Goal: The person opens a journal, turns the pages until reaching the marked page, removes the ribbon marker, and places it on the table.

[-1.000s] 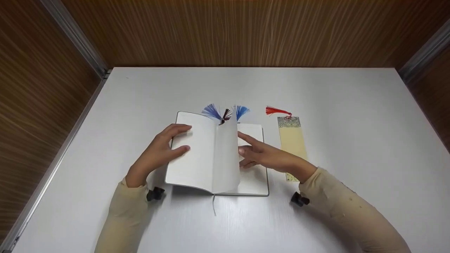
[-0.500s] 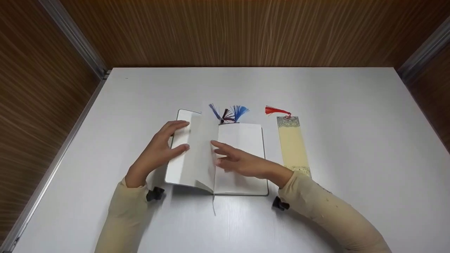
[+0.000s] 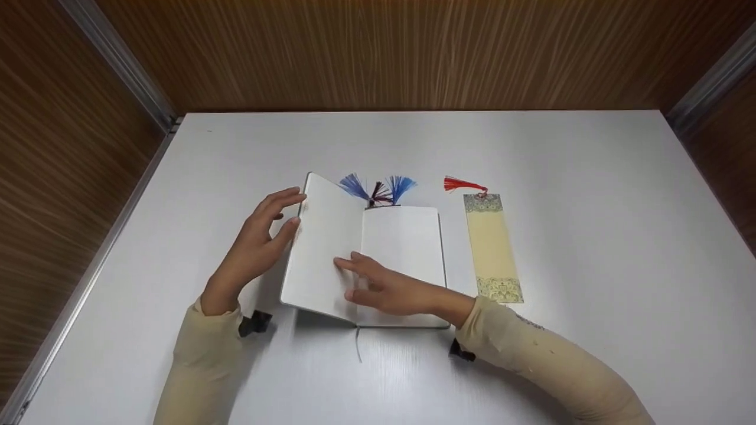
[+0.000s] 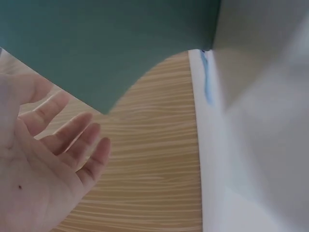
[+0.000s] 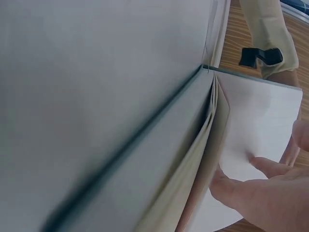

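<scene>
A notebook [image 3: 401, 236] with blank white pages lies spread on the table; its left cover and pages are tilted up. In the left wrist view the cover's outside [image 4: 116, 43] is dark green. My left hand [image 3: 251, 245] is at the raised left edge, fingers loosely bent and thumb near the edge. My right hand [image 3: 393, 289] reaches over the spine, its extended fingertips touching or just over the left page [image 3: 322, 236]. Blue tassels [image 3: 403, 188] and a dark red tassel [image 3: 381, 192] stick out at the top; whatever they hang from is mostly hidden between the pages.
To the right of the notebook lies a cream bookmark [image 3: 495, 248] with patterned ends and a red tassel [image 3: 463, 184]. A thin ribbon [image 3: 359, 345] trails from the spine's bottom. Wood-grain panels [image 3: 413, 53] stand behind and beside the white table [image 3: 561, 153].
The right hand has swept leftward, turning a page over onto the left side. Lately the left cover has tilted up more, and the left hand has shifted slightly up and left with it.
</scene>
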A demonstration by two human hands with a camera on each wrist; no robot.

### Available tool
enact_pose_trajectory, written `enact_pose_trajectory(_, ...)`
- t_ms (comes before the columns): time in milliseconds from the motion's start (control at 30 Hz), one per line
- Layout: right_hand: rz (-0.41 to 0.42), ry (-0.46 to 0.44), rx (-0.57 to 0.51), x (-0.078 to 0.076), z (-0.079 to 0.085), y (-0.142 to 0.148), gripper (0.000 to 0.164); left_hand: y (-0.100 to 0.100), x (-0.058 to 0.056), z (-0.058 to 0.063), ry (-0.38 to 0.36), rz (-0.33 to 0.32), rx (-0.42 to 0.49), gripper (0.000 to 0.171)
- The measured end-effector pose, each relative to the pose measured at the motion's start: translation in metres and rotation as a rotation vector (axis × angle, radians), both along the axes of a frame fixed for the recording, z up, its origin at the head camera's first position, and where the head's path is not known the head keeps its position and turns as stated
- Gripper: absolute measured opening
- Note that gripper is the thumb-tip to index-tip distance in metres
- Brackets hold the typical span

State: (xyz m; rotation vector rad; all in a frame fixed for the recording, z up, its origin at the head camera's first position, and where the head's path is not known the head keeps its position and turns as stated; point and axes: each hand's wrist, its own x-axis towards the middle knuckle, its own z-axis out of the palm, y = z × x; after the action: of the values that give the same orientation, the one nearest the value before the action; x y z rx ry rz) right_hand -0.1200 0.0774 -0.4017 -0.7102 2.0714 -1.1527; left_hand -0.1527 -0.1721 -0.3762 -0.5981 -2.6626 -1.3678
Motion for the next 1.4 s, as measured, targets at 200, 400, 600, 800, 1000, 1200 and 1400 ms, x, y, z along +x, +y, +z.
enact_pose_trajectory(200,0.019,0.078,0.053,0.003,-0.003,-0.004,0.063,0.009,0.002,0.002,0.061,-0.004,-0.049,0.031)
enact_pose_trajectory(400,0.021,0.096,0.083,0.002,-0.002,-0.004,0.062,0.009,0.002,-0.01,0.068,0.034,-0.131,0.026)
enact_pose_trajectory(600,0.041,0.094,0.082,-0.003,0.002,0.003,0.055,0.006,0.003,-0.016,0.019,0.036,-0.128,0.027)
enact_pose_trajectory(800,0.021,0.133,0.07,-0.026,0.011,0.026,0.043,0.006,0.004,-0.017,-0.056,0.01,-0.087,0.029)
enact_pose_trajectory(1000,-0.059,0.266,0.157,-0.069,0.024,0.061,0.039,0.003,0.005,-0.017,-0.084,-0.006,-0.066,0.028)
enact_pose_trajectory(1200,-0.108,0.323,0.314,-0.101,0.022,0.093,0.042,0.0,0.007,-0.021,-0.065,-0.013,-0.071,0.03)
enact_pose_trajectory(1400,-0.154,0.287,0.444,-0.115,0.023,0.11,0.053,0.001,0.008,-0.023,-0.047,-0.023,-0.066,0.032)
